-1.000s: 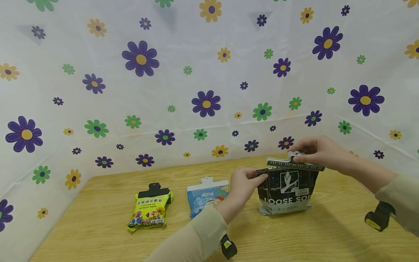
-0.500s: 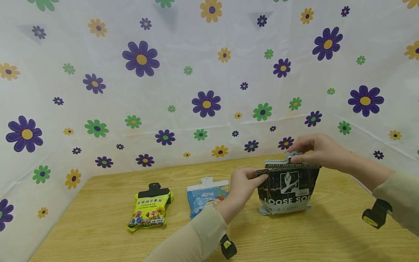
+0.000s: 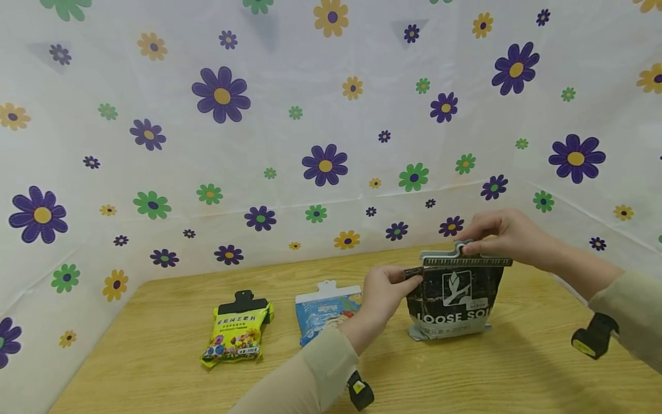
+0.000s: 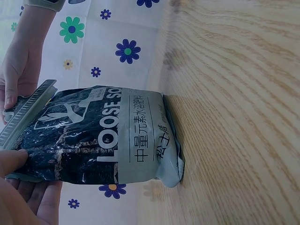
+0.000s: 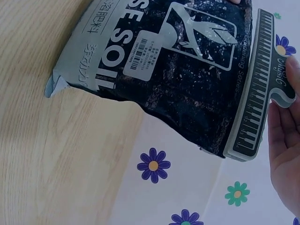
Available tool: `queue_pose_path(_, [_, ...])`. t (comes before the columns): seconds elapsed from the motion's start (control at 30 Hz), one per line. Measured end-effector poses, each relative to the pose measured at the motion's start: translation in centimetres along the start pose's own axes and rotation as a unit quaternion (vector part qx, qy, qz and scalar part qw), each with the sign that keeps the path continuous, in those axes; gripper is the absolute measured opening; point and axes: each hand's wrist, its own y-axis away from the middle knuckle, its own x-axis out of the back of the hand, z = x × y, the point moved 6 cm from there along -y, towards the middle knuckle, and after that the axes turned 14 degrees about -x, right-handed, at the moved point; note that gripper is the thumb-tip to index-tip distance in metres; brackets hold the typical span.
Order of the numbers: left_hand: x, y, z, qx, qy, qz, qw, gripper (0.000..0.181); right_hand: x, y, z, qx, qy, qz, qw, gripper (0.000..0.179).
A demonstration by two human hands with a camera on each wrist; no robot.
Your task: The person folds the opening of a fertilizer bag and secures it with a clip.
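Observation:
A black and light-grey soil bag (image 3: 457, 307), printed "LOOSE SOIL", stands upright on the table. My left hand (image 3: 381, 296) pinches its top left corner between thumb and fingers. Along the top edge lies a wide grey bag clip (image 3: 465, 262) with a piano-key pattern. Its handles are pinched by my right hand (image 3: 504, 236), thumb on the near side. The clip (image 5: 255, 89) reaches the bag's right top corner in the right wrist view. In the left wrist view, the bag (image 4: 108, 136) appears sideways, and thumb and fingers hold either side of its top corner.
On the wooden table (image 3: 170, 333), a yellow flower-printed bag (image 3: 235, 339) with a black clip (image 3: 243, 302) lies to the left. A blue bag (image 3: 320, 313) with a white clip (image 3: 328, 290) is partly hidden behind my left forearm. A flower-patterned sheet (image 3: 279, 132) encloses the back and sides.
The clip goes from tilted above the bag to partly behind its top edge, then to level along it with the key pattern in front. The left hand stays put.

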Motion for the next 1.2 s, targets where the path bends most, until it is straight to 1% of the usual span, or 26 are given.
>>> queue_pose_path(0.1, [0.0,0.0,0.0,0.001,0.001,-0.001,1.0000,0.015,0.2,-0.1,0.2,-0.003,-0.004,-0.001,1.0000,0.016])
queue_pose_path(0.33, [-0.1,-0.1,0.1,-0.004,-0.004,-0.006,1.0000,0.014,0.6,-0.3,0.3,0.015,0.002,-0.002,0.9999,0.015])
queue_pose_path(0.47, [0.0,-0.1,0.1,-0.005,-0.004,-0.009,0.9999,0.014,0.8,-0.4,0.5,0.018,0.005,0.004,0.9998,0.015])
queue_pose_path(0.63, [-0.1,-0.1,0.0,-0.005,0.002,-0.010,0.9999,0.014,0.8,-0.5,0.6,0.019,0.004,-0.001,0.9998,0.016])
queue_pose_path(0.73, [0.0,-0.1,0.0,-0.010,0.003,-0.010,0.9999,0.014,0.6,-0.6,0.6,0.030,0.007,-0.008,0.9995,0.016])
queue_pose_path(0.9, [0.0,0.0,0.0,-0.013,0.009,-0.008,0.9998,0.015,-0.3,-0.8,0.4,0.045,0.016,-0.033,0.9983,0.016])
queue_pose_path(0.97, [-0.1,0.1,0.0,-0.012,0.012,-0.008,0.9998,0.015,-0.7,-0.8,0.5,0.043,0.013,-0.039,0.9982,0.015])
queue_pose_path(1.1, [-0.1,0.1,0.0,-0.007,0.018,-0.008,0.9998,0.015,-1.2,-0.8,0.8,0.025,-0.011,-0.045,0.9986,0.013])
queue_pose_path(1.2, [-0.1,0.1,0.0,-0.010,0.012,-0.008,0.9999,0.015,-1.4,-0.8,1.0,0.008,-0.029,-0.052,0.9982,0.011])
